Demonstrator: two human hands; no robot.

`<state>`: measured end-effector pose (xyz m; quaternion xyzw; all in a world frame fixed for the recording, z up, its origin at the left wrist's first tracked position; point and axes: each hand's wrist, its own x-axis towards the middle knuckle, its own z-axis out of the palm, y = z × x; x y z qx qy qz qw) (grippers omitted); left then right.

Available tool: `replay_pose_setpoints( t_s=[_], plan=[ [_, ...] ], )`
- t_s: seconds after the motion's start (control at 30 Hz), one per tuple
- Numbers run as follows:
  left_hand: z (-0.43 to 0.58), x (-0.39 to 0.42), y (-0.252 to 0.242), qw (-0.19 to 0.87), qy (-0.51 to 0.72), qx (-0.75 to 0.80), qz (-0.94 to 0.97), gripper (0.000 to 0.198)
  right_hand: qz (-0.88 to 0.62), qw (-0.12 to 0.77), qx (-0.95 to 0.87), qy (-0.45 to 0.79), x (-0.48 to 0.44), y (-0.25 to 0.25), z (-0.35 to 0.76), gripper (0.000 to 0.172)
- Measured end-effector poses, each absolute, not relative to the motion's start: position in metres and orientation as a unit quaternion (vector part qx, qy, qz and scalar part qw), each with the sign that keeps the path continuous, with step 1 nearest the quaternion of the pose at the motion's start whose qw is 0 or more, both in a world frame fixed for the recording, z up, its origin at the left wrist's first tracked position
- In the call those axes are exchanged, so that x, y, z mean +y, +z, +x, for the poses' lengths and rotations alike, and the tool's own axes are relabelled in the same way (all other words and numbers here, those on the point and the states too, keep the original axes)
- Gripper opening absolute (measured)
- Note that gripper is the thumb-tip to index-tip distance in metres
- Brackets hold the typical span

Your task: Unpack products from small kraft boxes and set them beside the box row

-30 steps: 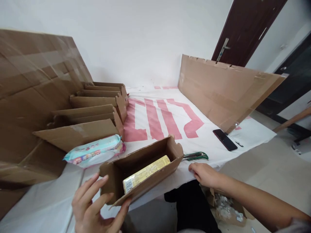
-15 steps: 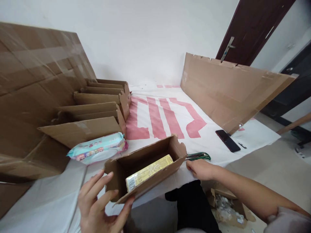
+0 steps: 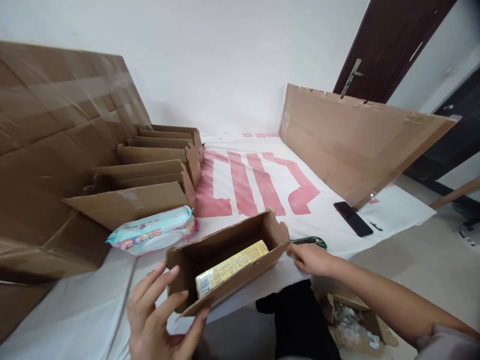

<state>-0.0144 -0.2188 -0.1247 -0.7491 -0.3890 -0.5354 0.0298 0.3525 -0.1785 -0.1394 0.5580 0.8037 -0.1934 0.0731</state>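
An open-topped cardboard box (image 3: 240,280) stands at the near edge of the cloth-covered table, turned at an angle. Inside it lies a yellow carton (image 3: 233,267) with a barcode on its left end. My left hand (image 3: 161,310) is at the box's left end, thumb against the near wall and fingers bent round the corner. At the right end, my right hand (image 3: 309,259) has its fingers curled in against the box's lower corner. Just behind that hand lies a green utility knife (image 3: 311,242), partly covered by it.
A pack of wipes (image 3: 153,230) lies to the left, before a row of cardboard bins (image 3: 127,200). A cardboard panel (image 3: 356,145) stands on the right, with a phone (image 3: 353,219) near its foot. On the floor is a carton of clear plastic scraps (image 3: 350,325).
My left hand and the box's left end have shifted slightly right. The whole view has also drifted a little. My right hand stays at the box's right end.
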Motion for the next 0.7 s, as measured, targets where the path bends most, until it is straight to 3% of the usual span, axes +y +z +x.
replay_pose_setpoints(
  t_s=[0.1,0.2,0.33,0.57,0.7],
  plan=[
    [-0.014,-0.220,-0.122,0.022,-0.536,-0.388,-0.750,0.040,0.562,0.002,0.811,-0.163,-0.184,-0.141,0.361,0.039],
    [-0.014,-0.221,-0.122,0.013,-0.538,-0.391,-0.747,0.040,0.576,-0.040,0.803,-0.150,-0.192,-0.141,0.372,0.030],
    [-0.013,-0.221,-0.123,0.002,-0.535,-0.404,-0.742,0.039,0.592,0.000,0.786,-0.176,-0.204,-0.139,0.382,0.023],
    [-0.009,-0.215,-0.121,0.052,-0.531,-0.383,-0.754,0.035,0.634,0.052,0.752,-0.171,-0.209,-0.140,0.377,0.028],
    [-0.008,-0.215,-0.120,0.067,-0.529,-0.379,-0.756,0.028,0.662,0.095,0.723,-0.174,-0.192,-0.143,0.379,0.018]
  ],
)
